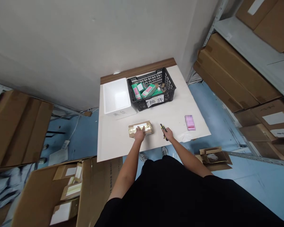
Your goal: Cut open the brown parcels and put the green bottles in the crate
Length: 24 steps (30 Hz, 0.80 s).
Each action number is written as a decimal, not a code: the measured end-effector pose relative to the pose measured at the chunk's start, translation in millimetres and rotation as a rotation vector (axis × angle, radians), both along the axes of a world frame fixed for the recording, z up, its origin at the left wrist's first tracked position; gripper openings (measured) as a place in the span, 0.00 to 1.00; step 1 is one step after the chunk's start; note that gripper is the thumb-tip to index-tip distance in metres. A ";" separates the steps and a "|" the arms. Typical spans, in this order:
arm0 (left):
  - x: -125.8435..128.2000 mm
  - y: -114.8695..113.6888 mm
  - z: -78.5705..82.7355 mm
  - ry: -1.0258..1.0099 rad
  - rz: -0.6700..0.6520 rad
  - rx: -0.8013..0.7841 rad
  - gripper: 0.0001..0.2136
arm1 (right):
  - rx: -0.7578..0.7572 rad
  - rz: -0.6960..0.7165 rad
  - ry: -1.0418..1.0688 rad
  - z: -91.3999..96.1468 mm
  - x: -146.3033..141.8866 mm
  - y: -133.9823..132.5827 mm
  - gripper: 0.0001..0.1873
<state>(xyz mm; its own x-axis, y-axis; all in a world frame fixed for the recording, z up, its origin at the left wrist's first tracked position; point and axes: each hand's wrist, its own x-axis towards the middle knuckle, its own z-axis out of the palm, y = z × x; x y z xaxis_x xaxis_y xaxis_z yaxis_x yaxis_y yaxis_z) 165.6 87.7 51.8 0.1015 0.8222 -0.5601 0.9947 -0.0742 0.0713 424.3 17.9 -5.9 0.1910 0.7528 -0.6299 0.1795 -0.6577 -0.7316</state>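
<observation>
A small taped cardboard box (pixel 132 130) with a white label lies near the front of the white table. My left hand (pixel 139 134) grips it from the near side, fingers over its top. To the right, my right hand (pixel 168 134) is closed around a black and yellow utility knife (pixel 163 127), which points away from me, apart from the box. Whether its blade is out is too small to tell. Behind the box stand a white foam bin (pixel 118 108) and a black plastic crate (pixel 169 92) holding several green and pink boxes (pixel 148 90).
A pixelated pink item (pixel 190 122) lies on the table (pixel 113 142) at right. At lower left, a large carton (pixel 87 189) holds several parcels. Shelves with cartons (pixel 236 78) line the right side. An opened box (pixel 214 157) sits on the blue floor (pixel 248 183).
</observation>
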 end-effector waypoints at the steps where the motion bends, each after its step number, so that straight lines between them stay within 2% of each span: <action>1: -0.7 -0.5 -0.5 0.004 -0.002 0.008 0.36 | -0.045 -0.025 -0.103 -4.8 4.6 1.4 0.17; 5: -3.0 -2.6 -2.7 0.013 -0.023 0.031 0.35 | -0.121 0.061 -0.339 -17.3 25.4 15.1 0.15; 9: -2.1 -5.6 -1.8 0.040 -0.043 0.002 0.35 | -0.061 0.126 -0.553 -16.0 40.1 23.9 0.17; 12: 1.8 -8.7 1.3 0.053 -0.058 0.020 0.37 | 0.038 0.176 -0.696 -6.5 34.4 19.8 0.23; 15: 2.8 -5.3 7.5 0.040 -0.078 0.057 0.38 | 0.119 0.305 -0.590 7.8 4.4 14.3 0.27; 17: -2.3 4.0 13.0 0.012 -0.080 0.092 0.34 | 0.115 0.409 -0.464 17.5 -26.5 14.8 0.31; 19: -13.0 16.9 18.5 -0.005 -0.059 0.146 0.31 | 0.097 0.451 -0.386 25.5 -58.7 19.8 0.38; 21: -26.9 28.5 22.6 -0.011 -0.032 0.151 0.34 | 0.057 0.409 -0.324 30.5 -84.8 28.9 0.40; 24: -47.1 32.9 25.1 -0.026 0.012 0.078 0.37 | -0.083 0.244 -0.158 32.7 -105.6 47.8 0.42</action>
<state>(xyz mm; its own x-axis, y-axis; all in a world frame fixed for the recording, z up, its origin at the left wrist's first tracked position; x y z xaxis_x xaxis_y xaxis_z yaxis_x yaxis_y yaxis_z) 118.5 120.6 76.9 0.1049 0.8645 -0.4915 0.9935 -0.0686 0.0912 318.6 65.7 26.8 0.1112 0.7360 -0.6678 0.4468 -0.6373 -0.6279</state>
